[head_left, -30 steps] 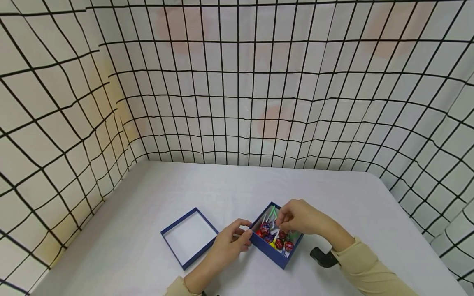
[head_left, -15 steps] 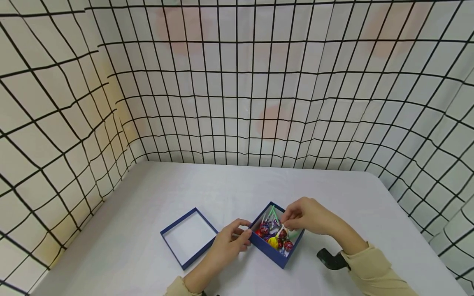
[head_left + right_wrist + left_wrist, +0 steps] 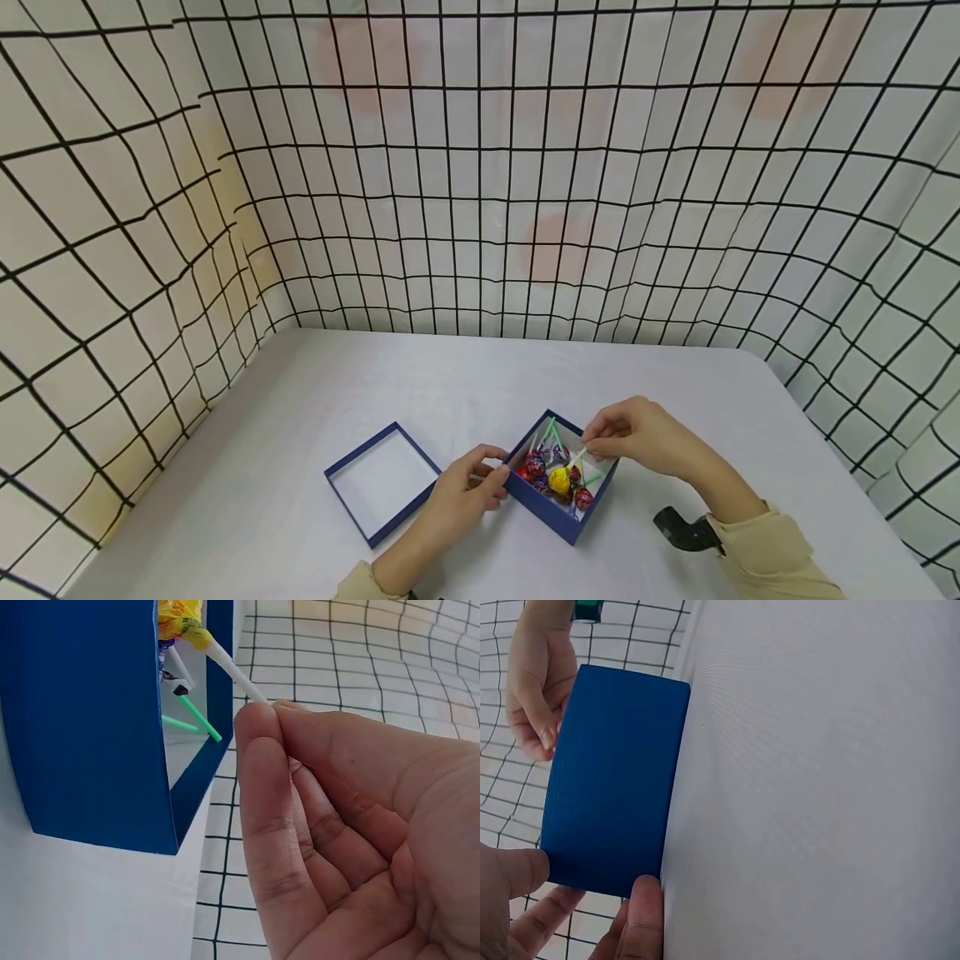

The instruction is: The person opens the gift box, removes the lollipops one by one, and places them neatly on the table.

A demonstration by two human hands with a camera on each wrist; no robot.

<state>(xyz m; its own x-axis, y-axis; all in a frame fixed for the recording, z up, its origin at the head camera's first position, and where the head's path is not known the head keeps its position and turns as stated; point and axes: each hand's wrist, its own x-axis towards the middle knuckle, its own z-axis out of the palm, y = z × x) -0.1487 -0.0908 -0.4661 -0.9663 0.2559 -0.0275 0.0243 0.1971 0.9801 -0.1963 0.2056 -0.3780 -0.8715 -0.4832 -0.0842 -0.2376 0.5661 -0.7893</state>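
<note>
In the head view a blue open box (image 3: 553, 510) stands on the table with several wrapped lollipops in it, red and purple among them. My right hand (image 3: 637, 437) pinches the white stick of a yellow-wrapped lollipop (image 3: 559, 480) between thumb and fingertips, over the box's right side. The right wrist view shows this lollipop (image 3: 181, 621) tilted, its head level with the box rim; green sticks lie behind it. My left hand (image 3: 465, 492) holds the box's left corner. In the left wrist view its thumb and a finger (image 3: 645, 915) touch the blue wall (image 3: 615, 780).
A blue-rimmed lid (image 3: 384, 483), white inside, lies face up left of the box, near my left hand. The white table (image 3: 450, 375) is bounded by white walls with a black grid (image 3: 480, 183). A black wrist device (image 3: 684, 530) sits below my right forearm.
My right hand has moved to the right and slightly up, drawing the yellow lollipop up from among the others. The left hand, the box and the lid have stayed put.
</note>
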